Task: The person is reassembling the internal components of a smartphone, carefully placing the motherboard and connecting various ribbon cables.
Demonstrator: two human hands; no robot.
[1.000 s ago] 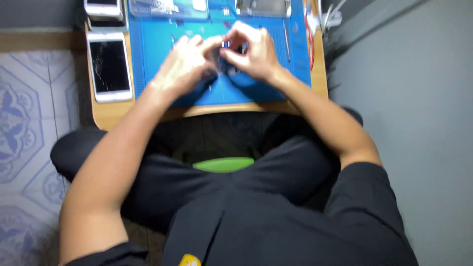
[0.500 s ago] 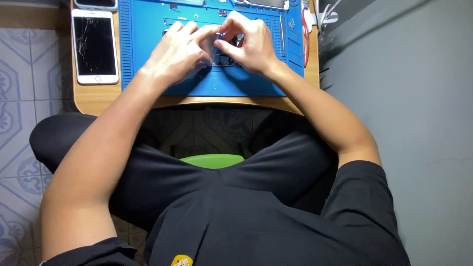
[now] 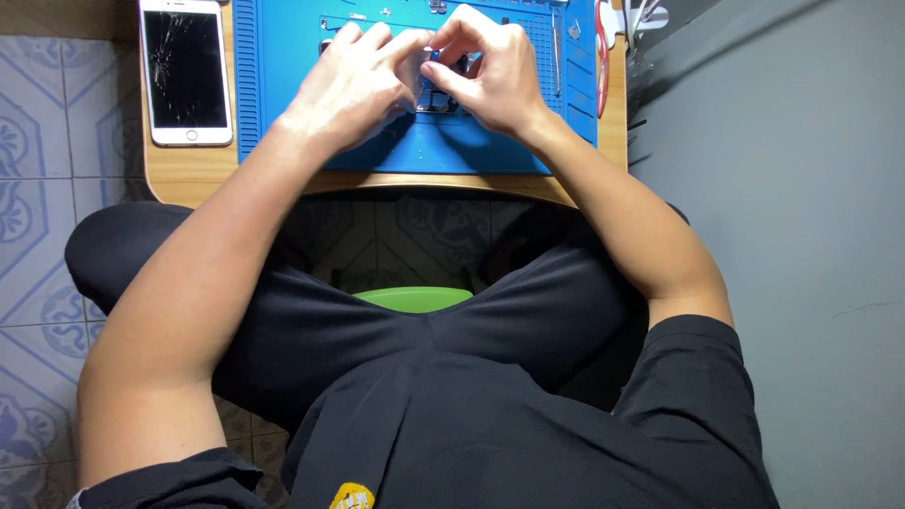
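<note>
- Head view: both hands meet over a small dark device part (image 3: 438,87) on the blue work mat (image 3: 283,113); left hand (image 3: 353,85) presses beside it, fingers curled, right hand (image 3: 490,75) pinches at its top edge.
- Part lies mid-mat, mostly hidden by fingers; cannot tell what it is exactly.
- Judging by that, work looks mid-way: part open on the mat, not closed up.
- White phone with cracked screen (image 3: 185,71) lies untouched on the wooden desk (image 3: 189,174), left of the mat.
- Red-handled tool (image 3: 601,57) lies at the mat's right edge, unused.

patterned floor tiles (image 3: 38,141), grey wall (image 3: 801,236), small wooden table (image 3: 189,174).
</note>
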